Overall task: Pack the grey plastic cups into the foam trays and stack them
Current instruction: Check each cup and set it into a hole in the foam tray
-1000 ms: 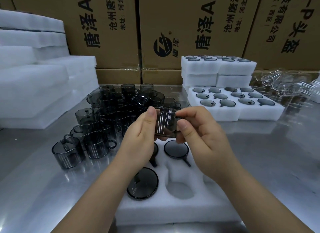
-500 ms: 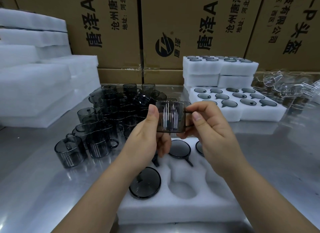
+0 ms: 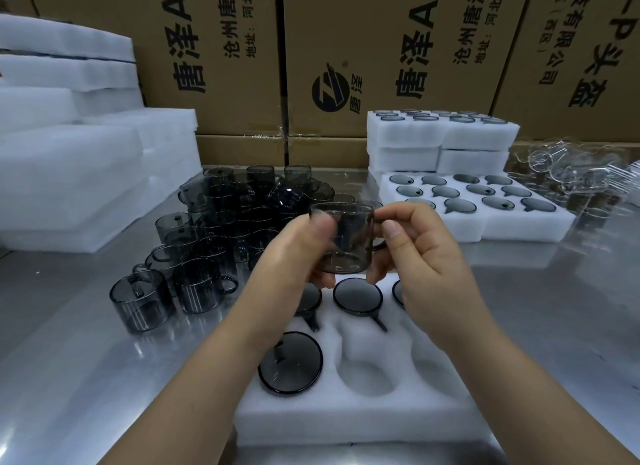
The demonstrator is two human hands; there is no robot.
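Since half a second ago, cup [image 3: 346,238] turned mouth-up, axis vertical. Both hands grip it above foam tray [image 3: 346,419]: left hand [image 3: 294,257] on the wall, right hand [image 3: 426,257] fingers [image 3: 391,227] pinching the handle. I judge the empty pocket [image 3: 365,374] lies below, toward me.

Clearance at near foam tray [image 3: 346,416]
Two front pockets open, unobstructed from above; loose cups [image 3: 214,236] crowd tabletop [image 3: 62,378] left of tray.

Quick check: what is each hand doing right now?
Left hand: closed on the grey cup.
Right hand: closed on the same cup, at its handle side.
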